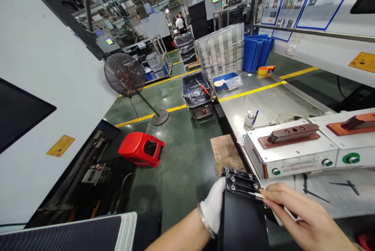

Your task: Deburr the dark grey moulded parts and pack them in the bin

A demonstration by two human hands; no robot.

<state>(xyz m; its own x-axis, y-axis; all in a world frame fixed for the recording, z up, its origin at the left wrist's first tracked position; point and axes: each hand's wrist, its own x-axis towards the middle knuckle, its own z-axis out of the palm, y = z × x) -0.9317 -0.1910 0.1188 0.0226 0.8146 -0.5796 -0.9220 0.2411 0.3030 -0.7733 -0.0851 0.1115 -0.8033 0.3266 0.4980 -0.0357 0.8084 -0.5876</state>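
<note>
My left hand (pixel 213 207), in a white glove, grips the left edge of a flat black plastic part (pixel 243 214) held upright near the bottom of the view. My right hand (pixel 304 216) is bare and pinches a thin stick with a pale tip (pixel 255 194), whose tip touches the ribbed top end of the black part. A metal bracelet sits on my left wrist. Both hands hover just in front of the steel workbench (pixel 269 100).
Two white fixture boxes with brown holders (pixel 290 134) and green buttons stand on the bench. A small bottle (pixel 249 118), a blue tray (pixel 224 80) and stacked clear trays (pixel 221 50) lie farther back. A red stool (pixel 141 148), a floor fan (pixel 125 74) and a bin cart (pixel 195 91) stand on the green floor. People stand far off.
</note>
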